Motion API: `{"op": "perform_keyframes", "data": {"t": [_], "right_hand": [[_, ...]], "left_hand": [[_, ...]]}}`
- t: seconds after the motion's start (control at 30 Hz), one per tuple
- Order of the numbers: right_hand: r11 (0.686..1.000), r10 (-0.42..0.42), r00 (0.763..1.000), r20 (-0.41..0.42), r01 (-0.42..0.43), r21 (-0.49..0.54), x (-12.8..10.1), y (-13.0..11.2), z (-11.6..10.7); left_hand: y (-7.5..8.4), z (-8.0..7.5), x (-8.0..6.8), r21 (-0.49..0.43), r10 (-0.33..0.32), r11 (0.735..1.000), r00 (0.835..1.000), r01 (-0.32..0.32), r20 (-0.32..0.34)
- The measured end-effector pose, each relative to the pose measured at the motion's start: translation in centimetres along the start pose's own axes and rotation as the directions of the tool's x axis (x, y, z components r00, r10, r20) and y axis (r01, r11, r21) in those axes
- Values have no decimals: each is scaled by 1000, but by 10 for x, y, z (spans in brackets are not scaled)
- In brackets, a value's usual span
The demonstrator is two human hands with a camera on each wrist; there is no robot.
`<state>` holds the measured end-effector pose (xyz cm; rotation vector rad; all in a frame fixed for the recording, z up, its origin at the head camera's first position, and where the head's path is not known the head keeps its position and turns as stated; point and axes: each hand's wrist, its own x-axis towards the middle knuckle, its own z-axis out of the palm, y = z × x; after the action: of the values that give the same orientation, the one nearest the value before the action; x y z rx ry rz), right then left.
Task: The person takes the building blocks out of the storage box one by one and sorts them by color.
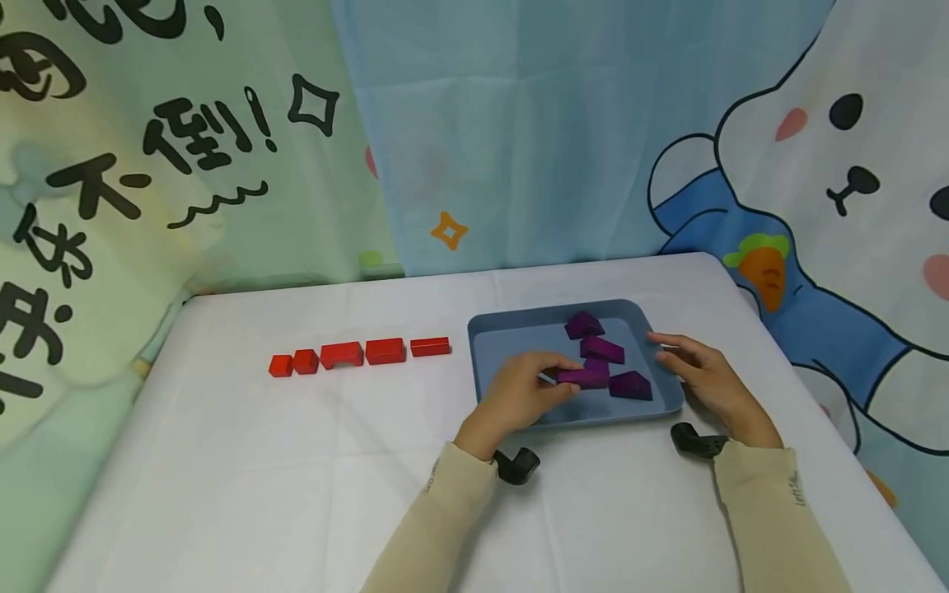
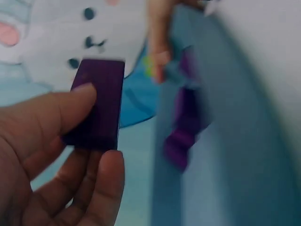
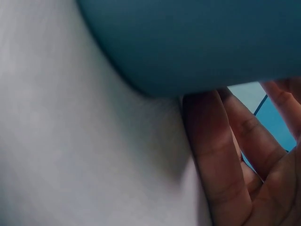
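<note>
A flat purple block is pinched between the thumb and fingers of the left hand inside the blue tray, near the tray's left half. In the left wrist view the same block is seen gripped at its lower end, thumb on one face and fingers beneath. The right hand is laid against the tray's right rim with its fingers relaxed and nearly straight, nothing being held (the right wrist view shows only fingers beside the tray's outer wall). Three more purple blocks are left in the tray: a wedge toward the back, a slanted piece in the middle, and another wedge near the front rim. Five red blocks are lined up in a row on the white table, well apart from the tray on its left side.
</note>
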<state>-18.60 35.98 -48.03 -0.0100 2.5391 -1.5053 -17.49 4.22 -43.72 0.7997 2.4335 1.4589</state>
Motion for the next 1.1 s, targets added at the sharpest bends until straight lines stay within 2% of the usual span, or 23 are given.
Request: {"op": "perform_keyframes", "data": {"t": [0.1,0.2,0.47,0.63,0.8,0.97,1.1], "right_hand": [[1000,-12,1000,-5,12,-8,1,-1,1],[1000,-20,1000,-11,20,-11,1,0,1],[1000,13,1000,-3,-13,-14,2,1,0],[999,2,1000,-2,-3,-42,1,1,1],[1000,-1,1000,6,1,-3,0,0,1],[1000,4,1000,5,-4,7,0,1,2],[1000,13,1000,-2,-13,-20,0,1,2]], "left_hand": [[-2,-24,-9,-41,47,998,999,-46,9],[-7,-44,-19,-38,57,998,998,-58,-23],[-30,-85,-46,-35,-39,999,986,34,-161],[-47,-99,-61,-43,-111,994,969,104,-222],[-62,-111,-69,0,-166,985,949,172,-269],[-76,-119,-72,102,-213,964,944,244,-251],[-86,-121,-73,139,-244,951,945,277,-218]]}}
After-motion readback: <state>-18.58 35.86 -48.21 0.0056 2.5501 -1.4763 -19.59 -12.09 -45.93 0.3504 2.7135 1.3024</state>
